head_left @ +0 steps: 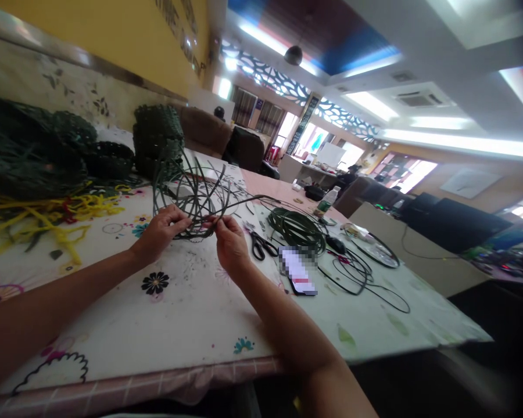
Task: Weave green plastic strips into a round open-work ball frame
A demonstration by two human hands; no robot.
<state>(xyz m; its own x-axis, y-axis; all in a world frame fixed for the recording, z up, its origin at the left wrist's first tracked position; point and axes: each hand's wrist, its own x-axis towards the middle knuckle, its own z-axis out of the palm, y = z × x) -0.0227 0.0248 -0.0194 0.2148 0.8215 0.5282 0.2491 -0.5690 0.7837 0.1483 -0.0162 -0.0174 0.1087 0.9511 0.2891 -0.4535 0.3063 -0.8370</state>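
A loose, open weave of dark green strips [196, 194] stands on the flowered tablecloth, its free ends fanning upward. At its near left edge, my left hand [168, 225] has its fingers closed on the strips. My right hand [230, 241] pinches a green strip at the near right edge, thumb against forefinger. One long strip runs from there off to the right. The fingertips partly cover the spots being gripped. Black-handled scissors [262, 245] lie just right of my right hand, beside a coil of green strip [297, 227].
Dark green woven baskets [158, 136] and yellow strips [65, 217] occupy the left side. A phone [298, 273], a computer mouse [335, 244], thin loops of cord [361, 273] and a plastic bottle [326, 201] are on the right. The table's near edge [178, 377] runs below my arms.
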